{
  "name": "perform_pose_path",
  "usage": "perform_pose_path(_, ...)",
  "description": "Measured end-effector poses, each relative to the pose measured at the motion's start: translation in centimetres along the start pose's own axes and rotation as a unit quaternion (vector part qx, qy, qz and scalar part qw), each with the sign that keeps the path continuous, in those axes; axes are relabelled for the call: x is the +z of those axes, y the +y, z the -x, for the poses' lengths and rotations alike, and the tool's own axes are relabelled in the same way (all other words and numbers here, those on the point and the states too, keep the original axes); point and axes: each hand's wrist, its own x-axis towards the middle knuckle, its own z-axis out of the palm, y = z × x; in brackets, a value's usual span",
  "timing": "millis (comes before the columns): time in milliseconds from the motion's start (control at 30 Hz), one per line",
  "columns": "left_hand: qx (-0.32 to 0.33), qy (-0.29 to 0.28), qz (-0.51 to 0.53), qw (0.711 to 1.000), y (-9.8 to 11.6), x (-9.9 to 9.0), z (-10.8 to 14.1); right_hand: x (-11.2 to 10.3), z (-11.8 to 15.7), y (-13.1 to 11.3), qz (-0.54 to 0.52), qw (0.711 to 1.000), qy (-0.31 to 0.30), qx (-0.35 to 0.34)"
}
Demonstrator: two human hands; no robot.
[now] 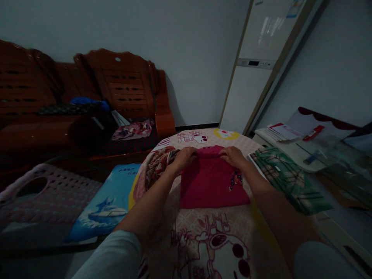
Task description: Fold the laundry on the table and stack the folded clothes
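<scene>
A dark pink piece of clothing [210,182], folded into a rough rectangle, lies flat on a round surface covered with a patterned cloth [200,223]. Dark embroidery or beadwork shows on its right side. My left hand [186,157] grips the far left corner of the garment, fingers curled over the edge. At the far right corner my right hand [232,156] pinches the same edge. The fingertips of both hands are partly hidden by the cloth. Left of the garment, close by my left forearm, sits a bunched floral fabric [159,164].
A blue printed bag [112,211] lies to the left, beside a pink woven basket [49,193]. Green plaid cloth [286,174] rests at the right, near a white table [305,155] with papers. Behind stand a wooden bench [124,83] and a tall white air conditioner [252,93].
</scene>
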Motion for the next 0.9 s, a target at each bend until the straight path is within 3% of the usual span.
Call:
perform_pose_path(133,0.002,0.005,-0.010,1.000,-0.6,-0.1,-1.1,0.2,-1.4,0.8,0.005,1.000,0.007,-0.004)
perform_pose_path(300,-0.027,0.016,-0.048,0.998,-1.7,-0.8,-4.8,-0.3,-5.3,1.7,0.056,0.998,0.027,0.008)
perform_pose_path(467,-0.087,0.017,-0.085,0.992,-2.8,1.7,-7.8,2.8,-7.9,1.6,0.086,0.995,0.023,0.034)
perform_pose_path(600,-0.091,0.054,-0.084,0.991,-1.5,5.2,-5.9,7.1,-6.2,0.7,0.061,0.997,0.025,0.026)
perform_pose_path(767,-0.022,-0.025,-0.025,0.999,0.1,9.2,-1.1,11.8,-2.0,-0.2,-0.003,0.998,0.030,0.050)
perform_pose_path(900,-0.028,-0.045,-0.049,0.997,-0.3,10.1,0.0,13.0,0.1,0.1,-0.012,0.996,0.052,0.067)
